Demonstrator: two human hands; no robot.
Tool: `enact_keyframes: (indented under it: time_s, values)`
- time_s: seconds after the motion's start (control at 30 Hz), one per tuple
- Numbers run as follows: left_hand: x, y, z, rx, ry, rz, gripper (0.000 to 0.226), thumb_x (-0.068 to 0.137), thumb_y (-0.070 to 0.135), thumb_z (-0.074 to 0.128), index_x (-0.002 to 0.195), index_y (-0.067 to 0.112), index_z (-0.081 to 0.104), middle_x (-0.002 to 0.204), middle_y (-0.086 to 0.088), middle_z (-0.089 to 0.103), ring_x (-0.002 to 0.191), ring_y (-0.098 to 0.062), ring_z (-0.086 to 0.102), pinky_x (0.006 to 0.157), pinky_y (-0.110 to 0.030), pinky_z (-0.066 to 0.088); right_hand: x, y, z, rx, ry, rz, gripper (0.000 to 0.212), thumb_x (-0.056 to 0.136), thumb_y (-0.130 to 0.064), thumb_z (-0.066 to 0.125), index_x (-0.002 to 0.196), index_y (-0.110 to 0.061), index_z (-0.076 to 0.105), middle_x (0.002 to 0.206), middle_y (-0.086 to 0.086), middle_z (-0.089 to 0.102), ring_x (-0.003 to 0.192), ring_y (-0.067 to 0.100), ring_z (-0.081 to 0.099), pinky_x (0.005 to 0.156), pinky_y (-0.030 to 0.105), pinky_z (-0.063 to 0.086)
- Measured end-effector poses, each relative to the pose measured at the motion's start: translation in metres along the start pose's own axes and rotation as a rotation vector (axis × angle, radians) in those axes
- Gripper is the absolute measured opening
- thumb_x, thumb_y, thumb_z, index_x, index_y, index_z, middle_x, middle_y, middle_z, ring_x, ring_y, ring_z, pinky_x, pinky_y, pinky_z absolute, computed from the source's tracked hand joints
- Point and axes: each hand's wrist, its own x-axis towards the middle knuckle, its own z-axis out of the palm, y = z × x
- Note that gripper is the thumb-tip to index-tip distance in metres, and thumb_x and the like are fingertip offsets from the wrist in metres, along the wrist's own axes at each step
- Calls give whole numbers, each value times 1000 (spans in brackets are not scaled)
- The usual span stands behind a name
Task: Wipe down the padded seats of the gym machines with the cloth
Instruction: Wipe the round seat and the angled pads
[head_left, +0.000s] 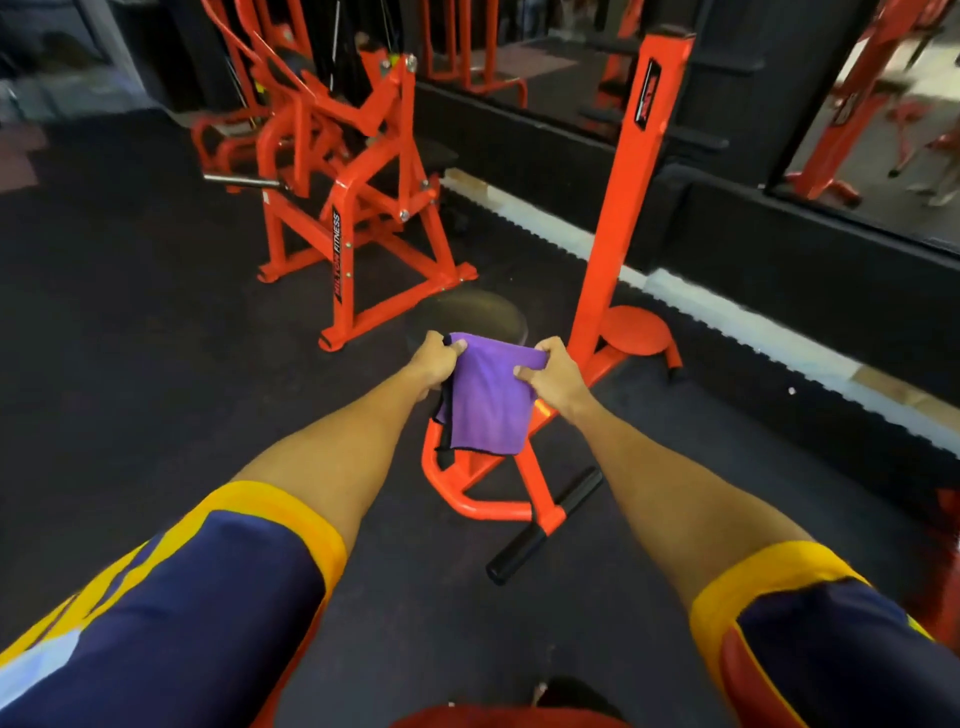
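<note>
**Cloth held taut just short of the round seat**

Both hands hold one purple cloth (488, 400) to the left of the orange post (621, 208). The left hand (434, 364) grips the top left corner with its fingers (452, 349) curled round the bunched edge. The right hand (553, 376) pinches the top right corner, thumb on the near face. The top edge runs across from hand to hand, and the cloth's long side hangs straight down towards the floor.

The seat (472, 314), a dark round pad blurred in this view, lies just beyond the cloth's top edge, on the far side from the person and left of the post's foot. It touches neither hand. The left hand looks the nearer of the two to its middle, so the coming move is probably forward and down, to lay the cloth flat on the pad.

Counted: one cloth, two hands, one dark seat, one post, one orange disc (636, 330) at the post's foot, one black roller (545, 525) on its near side, and one lever machine (353, 171) well to its left.
</note>
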Motion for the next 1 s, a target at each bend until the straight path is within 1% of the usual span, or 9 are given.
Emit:
enact_keyframes:
  time_s: [0.07,0.17,0.33,0.4,0.5,0.63,0.8,0.9,1.0]
  values:
    - [26,3,2,36,-14,-18,42,104,35,53,132,4,46,130,-11,57,116,-30,57,84,-41,54,34,5,5,13,-12,22,34,91,-11,73,108,-16,44,97,5,57,85,22,55,64,24,35]
    - [71,6,5,62,-29,-59,37,105,34,50,131,7,46,119,-9,56,102,-25,55,62,-32,47,85,14,16,35,-55,31,34,92,-12,71,108,-20,41,91,0,56,78,19,55,69,30,40]
    - [145,7,20,92,13,-76,22,104,31,53,116,12,49,115,-14,60,92,-24,55,66,-34,48,165,29,17,112,-51,21,42,90,-4,71,110,-19,37,82,-7,46,69,10,48,68,30,43]
    - [165,11,27,107,34,-63,25,103,29,54,117,9,51,114,-16,61,91,-24,55,68,-35,49,190,34,17,134,-60,36,41,91,-5,70,110,-19,37,82,-7,46,71,13,49,69,31,43]
    - [190,18,28,91,38,-80,29,103,29,55,122,7,50,110,-13,58,95,-26,57,57,-34,50,224,39,25,119,-77,38,41,91,-6,70,110,-20,36,80,-6,47,71,16,49,72,37,45]
    - [233,18,19,86,19,-129,23,101,29,59,115,12,52,115,-14,60,100,-29,60,63,-43,59,256,38,42,102,-33,16,42,93,-5,65,111,-22,32,81,-5,47,69,20,51,72,44,48]
    - [293,19,11,100,-4,-119,22,101,28,59,115,11,53,112,-11,58,100,-28,59,54,-38,55,296,29,67,69,34,27,43,95,-8,62,114,-30,30,95,2,57,81,28,62,74,43,51]
    - [336,11,4,109,-24,-81,24,101,32,59,115,13,59,117,-13,64,108,-32,63,72,-47,61,318,22,83,81,100,59,44,94,-5,61,125,-25,37,114,3,59,95,26,63,80,40,50]
    - [373,5,-3,248,-73,27,30,103,33,54,122,13,66,129,-15,64,121,-33,60,102,-42,50,326,21,106,-54,178,60,56,90,-5,64,139,-19,42,138,5,50,125,28,52,98,46,47]
